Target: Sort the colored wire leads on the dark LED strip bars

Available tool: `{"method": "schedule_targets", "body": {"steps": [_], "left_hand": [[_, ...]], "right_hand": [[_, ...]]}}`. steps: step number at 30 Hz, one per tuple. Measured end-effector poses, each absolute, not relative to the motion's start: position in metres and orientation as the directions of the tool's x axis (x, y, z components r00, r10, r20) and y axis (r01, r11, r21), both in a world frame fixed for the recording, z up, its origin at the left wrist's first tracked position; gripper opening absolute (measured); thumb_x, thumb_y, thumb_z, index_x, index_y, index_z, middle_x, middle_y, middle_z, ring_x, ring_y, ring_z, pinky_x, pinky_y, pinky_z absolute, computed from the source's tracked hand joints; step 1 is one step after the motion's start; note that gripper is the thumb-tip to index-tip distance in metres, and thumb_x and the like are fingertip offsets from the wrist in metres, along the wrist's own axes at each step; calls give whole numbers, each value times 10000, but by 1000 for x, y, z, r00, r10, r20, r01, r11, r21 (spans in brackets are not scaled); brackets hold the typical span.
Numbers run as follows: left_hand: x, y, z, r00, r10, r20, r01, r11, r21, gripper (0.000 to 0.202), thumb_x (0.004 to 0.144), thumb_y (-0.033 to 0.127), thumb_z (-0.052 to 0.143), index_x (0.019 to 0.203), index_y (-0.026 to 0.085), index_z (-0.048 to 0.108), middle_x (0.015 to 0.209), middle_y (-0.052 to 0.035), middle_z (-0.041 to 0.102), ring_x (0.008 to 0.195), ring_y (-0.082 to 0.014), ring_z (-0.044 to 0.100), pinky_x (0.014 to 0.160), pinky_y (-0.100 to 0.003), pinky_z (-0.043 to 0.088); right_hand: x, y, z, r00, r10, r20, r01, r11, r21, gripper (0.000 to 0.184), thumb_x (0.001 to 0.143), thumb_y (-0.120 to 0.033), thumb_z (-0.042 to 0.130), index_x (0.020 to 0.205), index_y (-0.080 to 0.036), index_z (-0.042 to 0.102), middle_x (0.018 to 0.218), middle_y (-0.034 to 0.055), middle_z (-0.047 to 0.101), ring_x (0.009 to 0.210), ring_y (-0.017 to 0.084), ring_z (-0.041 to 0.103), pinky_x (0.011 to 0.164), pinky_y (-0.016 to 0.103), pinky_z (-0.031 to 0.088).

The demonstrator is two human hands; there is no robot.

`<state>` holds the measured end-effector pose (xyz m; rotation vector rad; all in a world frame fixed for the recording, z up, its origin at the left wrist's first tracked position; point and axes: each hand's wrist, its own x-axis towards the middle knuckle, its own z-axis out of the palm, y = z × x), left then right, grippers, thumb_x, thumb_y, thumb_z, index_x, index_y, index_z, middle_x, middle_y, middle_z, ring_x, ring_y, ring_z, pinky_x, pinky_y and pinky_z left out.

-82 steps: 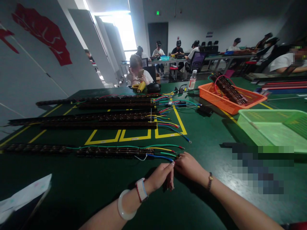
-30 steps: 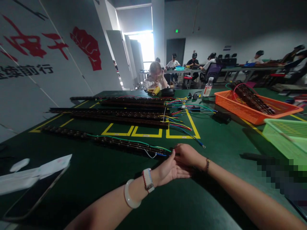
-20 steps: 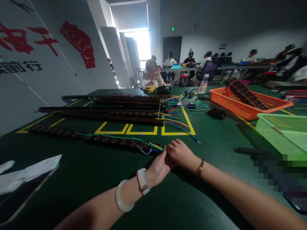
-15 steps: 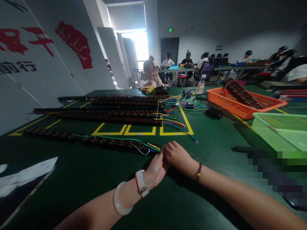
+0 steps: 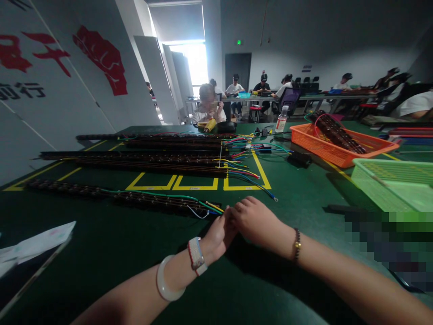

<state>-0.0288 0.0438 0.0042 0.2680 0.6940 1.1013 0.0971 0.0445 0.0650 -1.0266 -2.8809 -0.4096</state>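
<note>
A long dark strip-like assembly (image 5: 152, 198) lies across the near part of the green table. Green, yellow and blue wires (image 5: 214, 208) come out of its right end and run into my closed fingers. My left hand (image 5: 218, 234), with a watch and a pale bangle on that wrist, pinches the wires near their ends. Against its fingertips my right hand (image 5: 255, 219) is closed, a dark beaded bracelet on the wrist. What the right fingers grip is hidden between the hands. A thin white cable tie (image 5: 199, 213) loops out from the assembly beside the wires.
Beyond lie several similar dark assemblies (image 5: 152, 160) with coloured wires, over yellow tape outlines (image 5: 194, 188). An orange basket (image 5: 341, 155) and a green basket (image 5: 379, 185) stand at right. White sheets (image 5: 47, 241) lie at left. A person (image 5: 208, 106) sits across the table.
My right wrist and forearm have shifted a little to the right and turned, while the fingertips stay together at the wires. The whole view has drifted slightly.
</note>
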Motion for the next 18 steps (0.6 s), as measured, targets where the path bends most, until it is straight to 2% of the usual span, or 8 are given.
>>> {"method": "schedule_targets", "body": {"steps": [3, 6, 8, 10, 14, 16, 18], "left_hand": [[-31, 44, 3, 314, 893, -323, -706, 447, 549, 79, 804, 192, 611, 755, 131, 605, 726, -19, 647, 651, -115, 594, 629, -231, 466], [-34, 44, 4, 357, 873, -331, -678, 486, 551, 128, 825, 228, 583, 826, 116, 643, 820, -60, 683, 761, -155, 628, 748, -274, 479], [-34, 43, 6, 388, 852, -350, -654, 523, 547, 184, 847, 252, 548, 842, 103, 656, 865, -82, 692, 828, -175, 634, 829, -300, 468], [-34, 43, 9, 402, 838, -368, -643, 545, 538, 210, 860, 264, 524, 835, 103, 657, 871, -86, 694, 852, -177, 635, 877, -313, 453], [-32, 43, 12, 456, 826, -331, -636, 562, 528, 228, 876, 248, 488, 889, 82, 643, 973, -127, 677, 965, -190, 618, 965, -329, 407], [-31, 44, 12, 456, 837, -302, -652, 545, 527, 214, 877, 220, 475, 875, 73, 630, 1006, -149, 665, 1010, -205, 606, 991, -344, 387], [-30, 45, 11, 441, 848, -293, -669, 528, 522, 176, 869, 188, 476, 830, 85, 613, 990, -148, 665, 1008, -209, 610, 997, -355, 383]], "right_hand": [[113, 48, 100, -704, 680, 206, 699, 715, 31, 198, 890, -301, 497, 901, -168, 643, 787, 53, 635, 724, 161, 565, 671, 286, 374], [127, 50, 117, -622, 734, 272, 733, 669, -128, 229, 908, -323, 471, 880, -183, 651, 777, 30, 634, 714, 134, 565, 638, 251, 351], [132, 48, 115, -568, 771, 287, 757, 626, -185, 245, 907, -336, 472, 842, -179, 648, 757, 24, 630, 692, 123, 560, 615, 239, 342], [135, 44, 106, -534, 814, 227, 803, 573, -165, 325, 913, -379, 448, 763, -167, 644, 698, 30, 621, 635, 121, 554, 575, 239, 330], [137, 32, 84, -430, 901, -59, 902, 432, 19, 536, 913, -502, 369, 639, -139, 653, 585, 78, 612, 517, 150, 573, 493, 251, 318], [137, 27, 78, -410, 891, -196, 902, 428, 61, 527, 873, -543, 425, 655, -135, 677, 592, 100, 632, 527, 185, 607, 475, 251, 339], [135, 25, 77, -435, 857, -277, 883, 467, 56, 411, 827, -492, 529, 709, -137, 698, 639, 111, 661, 575, 212, 639, 484, 252, 375]]}}
